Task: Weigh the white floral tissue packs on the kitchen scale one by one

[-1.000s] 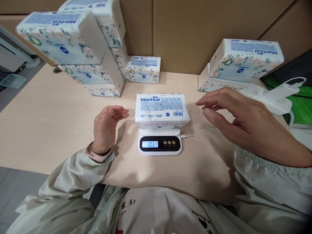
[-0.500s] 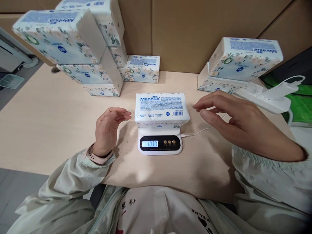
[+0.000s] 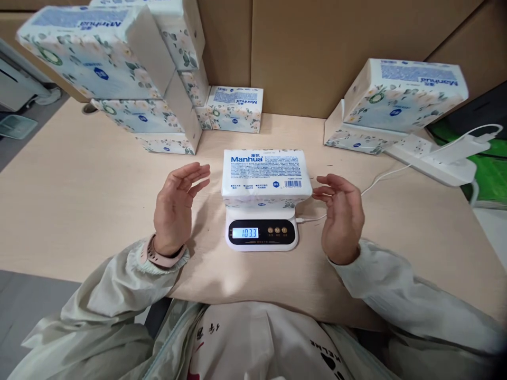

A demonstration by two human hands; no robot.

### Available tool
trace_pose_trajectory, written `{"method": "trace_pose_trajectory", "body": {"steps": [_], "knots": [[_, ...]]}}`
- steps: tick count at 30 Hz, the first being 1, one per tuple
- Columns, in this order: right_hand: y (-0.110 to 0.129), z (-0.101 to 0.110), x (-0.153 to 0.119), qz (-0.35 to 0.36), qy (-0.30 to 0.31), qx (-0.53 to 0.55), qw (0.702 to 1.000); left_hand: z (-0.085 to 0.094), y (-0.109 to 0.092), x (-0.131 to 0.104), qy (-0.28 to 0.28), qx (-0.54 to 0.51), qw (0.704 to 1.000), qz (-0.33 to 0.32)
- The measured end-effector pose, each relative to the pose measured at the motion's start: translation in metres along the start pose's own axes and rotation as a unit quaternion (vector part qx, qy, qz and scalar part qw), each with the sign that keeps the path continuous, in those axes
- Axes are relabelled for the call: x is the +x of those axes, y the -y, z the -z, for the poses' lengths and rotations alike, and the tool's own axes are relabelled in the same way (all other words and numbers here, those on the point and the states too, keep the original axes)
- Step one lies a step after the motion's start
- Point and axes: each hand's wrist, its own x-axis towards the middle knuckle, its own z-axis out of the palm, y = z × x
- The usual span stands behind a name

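Scale [image 3: 262, 244], its display [image 3: 246, 233] lit at 103.3, bears the tissue pack [image 3: 266, 173], which lies between the hands. With the pack as dial centre, the right hand [image 3: 340, 219] curves open at four o'clock, fingertips close by the pack's end; whether they touch, I cannot tell. Near nine, the left hand [image 3: 176, 208] is loosely spread, clear of it. Farther off, stacked packs [image 3: 99, 74] stand at ten, paired packs [image 3: 396, 108] at two.

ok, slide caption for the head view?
Manhua pack on a scale reading 103.3, between left hand and right hand.
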Motion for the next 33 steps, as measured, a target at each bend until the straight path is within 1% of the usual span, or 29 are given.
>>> {"method": "trace_pose_trajectory", "body": {"steps": [4,8,11,15,18,21,25,29,31,33], "knots": [[-0.008,0.002,-0.009,0.039,0.03,0.013,0.999,0.003,0.006,-0.001,0.052,-0.008,0.999,-0.006],[-0.01,0.005,-0.011,0.053,0.049,0.019,0.997,0.005,0.013,-0.003,0.093,0.005,0.995,-0.034],[-0.01,0.007,-0.013,0.078,0.071,0.008,0.994,0.007,0.015,-0.005,0.124,0.014,0.991,-0.055],[-0.013,0.009,-0.015,0.109,0.104,-0.003,0.989,0.01,0.017,-0.009,0.184,0.042,0.979,-0.081],[-0.018,0.011,-0.014,0.118,0.132,-0.016,0.984,0.014,0.019,-0.01,0.237,0.063,0.966,-0.084],[-0.022,0.012,-0.014,0.129,0.156,-0.033,0.979,0.018,0.022,-0.01,0.273,0.077,0.955,-0.083],[-0.023,0.012,-0.014,0.144,0.179,-0.044,0.972,0.024,0.024,-0.009,0.303,0.088,0.946,-0.069],[-0.017,0.012,-0.016,0.138,0.201,-0.065,0.968,0.025,0.026,-0.01,0.317,0.096,0.942,-0.056],[-0.011,0.01,-0.016,0.138,0.233,-0.059,0.961,0.022,0.025,-0.01,0.32,0.091,0.942,-0.044],[-0.003,0.005,-0.014,0.134,0.286,-0.049,0.947,0.017,0.023,-0.008,0.323,0.085,0.942,-0.034]]}}
